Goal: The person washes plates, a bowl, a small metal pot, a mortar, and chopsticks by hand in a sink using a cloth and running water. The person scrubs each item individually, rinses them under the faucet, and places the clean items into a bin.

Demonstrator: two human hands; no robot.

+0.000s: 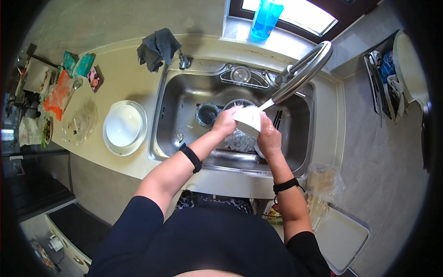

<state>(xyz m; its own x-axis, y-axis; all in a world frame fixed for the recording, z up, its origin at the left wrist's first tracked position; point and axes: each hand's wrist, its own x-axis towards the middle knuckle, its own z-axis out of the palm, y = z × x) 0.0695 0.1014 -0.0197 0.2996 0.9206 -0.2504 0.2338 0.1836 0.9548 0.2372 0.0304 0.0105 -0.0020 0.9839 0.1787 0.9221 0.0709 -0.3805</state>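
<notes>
Both hands hold a white bowl, tilted, under water running from the metal faucet. My left hand grips its left side, and my right hand its right side. Water splashes below the bowl into the stainless steel sink. Beneath my hands a clear container shows only in part. A dark stone-like mortar stands in the sink, left of my left hand. Dark chopsticks lie to the right of my right hand.
White bowls sit stacked on the counter left of the sink. A grey cloth hangs over a small tap. A wire rack is at the sink's back. A bottle of blue liquid stands on the windowsill. Plastic bags lie farther left.
</notes>
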